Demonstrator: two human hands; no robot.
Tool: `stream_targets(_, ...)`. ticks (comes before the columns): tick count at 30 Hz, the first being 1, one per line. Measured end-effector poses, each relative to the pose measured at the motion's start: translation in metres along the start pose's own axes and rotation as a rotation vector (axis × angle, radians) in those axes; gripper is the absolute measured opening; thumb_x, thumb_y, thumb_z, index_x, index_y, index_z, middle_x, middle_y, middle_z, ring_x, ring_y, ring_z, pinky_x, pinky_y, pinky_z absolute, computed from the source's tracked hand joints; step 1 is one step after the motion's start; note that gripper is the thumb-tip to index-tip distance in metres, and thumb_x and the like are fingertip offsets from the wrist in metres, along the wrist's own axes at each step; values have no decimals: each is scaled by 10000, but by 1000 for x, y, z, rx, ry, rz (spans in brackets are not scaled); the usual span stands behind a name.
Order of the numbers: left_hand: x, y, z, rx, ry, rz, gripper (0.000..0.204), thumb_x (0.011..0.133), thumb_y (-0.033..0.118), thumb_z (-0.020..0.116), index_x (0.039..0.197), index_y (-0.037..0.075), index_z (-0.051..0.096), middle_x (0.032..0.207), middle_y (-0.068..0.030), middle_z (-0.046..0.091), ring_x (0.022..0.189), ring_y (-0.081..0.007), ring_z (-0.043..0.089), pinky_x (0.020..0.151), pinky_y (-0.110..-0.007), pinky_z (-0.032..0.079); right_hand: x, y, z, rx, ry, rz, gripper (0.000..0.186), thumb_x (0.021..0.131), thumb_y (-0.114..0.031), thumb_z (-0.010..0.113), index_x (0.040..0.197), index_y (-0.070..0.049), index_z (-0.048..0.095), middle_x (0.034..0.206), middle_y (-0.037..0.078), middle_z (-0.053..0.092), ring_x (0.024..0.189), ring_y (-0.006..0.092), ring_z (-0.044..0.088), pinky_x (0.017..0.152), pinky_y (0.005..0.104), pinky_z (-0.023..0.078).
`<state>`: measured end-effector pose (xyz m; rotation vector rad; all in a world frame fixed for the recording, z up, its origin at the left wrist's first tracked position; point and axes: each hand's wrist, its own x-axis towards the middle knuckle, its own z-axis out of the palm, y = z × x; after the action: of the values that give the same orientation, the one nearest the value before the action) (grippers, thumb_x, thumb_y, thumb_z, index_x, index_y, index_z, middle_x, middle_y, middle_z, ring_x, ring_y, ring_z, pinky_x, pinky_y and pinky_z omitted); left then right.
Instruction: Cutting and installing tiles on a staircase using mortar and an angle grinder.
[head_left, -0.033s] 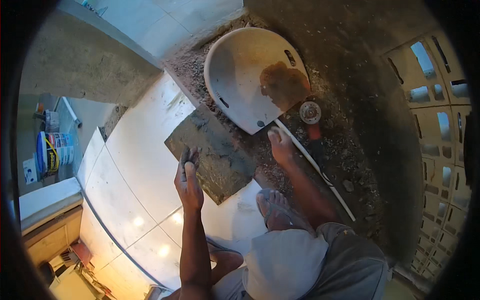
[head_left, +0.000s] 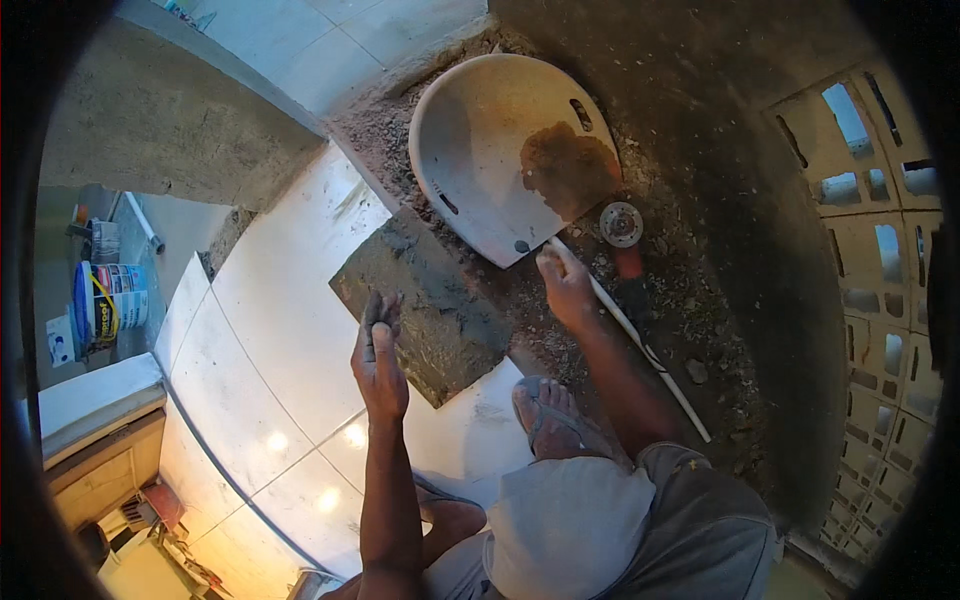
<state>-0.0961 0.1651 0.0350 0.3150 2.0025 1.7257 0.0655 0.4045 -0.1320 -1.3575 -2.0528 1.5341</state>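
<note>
My left hand [head_left: 380, 352] is raised over the left edge of a square tile [head_left: 435, 325] coated with wet grey mortar. Its fingers are stretched out, smeared grey, and I see nothing held in them. My right hand [head_left: 568, 288] is closed beside the lower point of a pale round-backed plastic tray [head_left: 480, 150], close to the upper end of a thin white pipe [head_left: 640, 345]. Whether something sits in those curled fingers is hidden. A patch of wet brown mix [head_left: 570, 170] lies on the tray's right side.
An angle grinder [head_left: 622, 228] rests on rubble right of the tray. White floor tiles [head_left: 290, 330] spread out at the left, and my sandalled foot [head_left: 550, 415] is near the coated tile. A bucket [head_left: 115, 300] stands far left; a pierced block wall [head_left: 880, 270] rises at the right.
My right hand has turned a little and shifted slightly upward by the tray's point. The left hand has tilted slightly to the right. The coated tile and tray have stayed put.
</note>
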Motion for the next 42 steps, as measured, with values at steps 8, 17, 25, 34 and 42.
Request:
stream_targets(8,2,7,20,24,-66,37,615,1089,344,457,1512,-96,385,1449,-251,547,1311,-337,563,1111,-429,416,-9,-33,-3,-684,-40,-314,602,957,-404,685,1377,13,575,1336,239,617,1281,388,565,1068,505,442)
stream_targets(17,2,5,-18,147,66,29,549,1075,278,500,1480,-87,434,1411,-215,582,1247,-303,609,1089,-401,437,23,109,-86,-706,415,216,610,912,-351,728,1360,26,555,1348,234,598,1290,413,549,1064,501,430)
stream_targets(25,-5,-3,-18,155,138,21,546,1022,246,629,1458,-51,485,1336,-173,632,1175,-233,633,1008,-354,494,70,164,-135,-355,-4,402,703,797,-392,834,1314,7,574,1194,175,651,1070,328,650,931,467,502)
stream_targets(34,-31,-22,23,379,-145,40,496,972,395,662,1282,7,647,1269,-211,674,1124,-354,680,971,-429,528,55,137,-125,-14,-75,110,518,808,-236,838,1229,-15,634,1096,75,678,970,208,647,885,390,514)
stream_targets(42,-56,-38,87,318,-462,-132,702,1051,491,493,1549,11,373,1490,-265,502,1386,-412,482,1166,-478,364,-13,44,-127,809,-400,384,491,906,-353,696,1252,-17,606,1086,89,669,962,215,654,841,369,543)
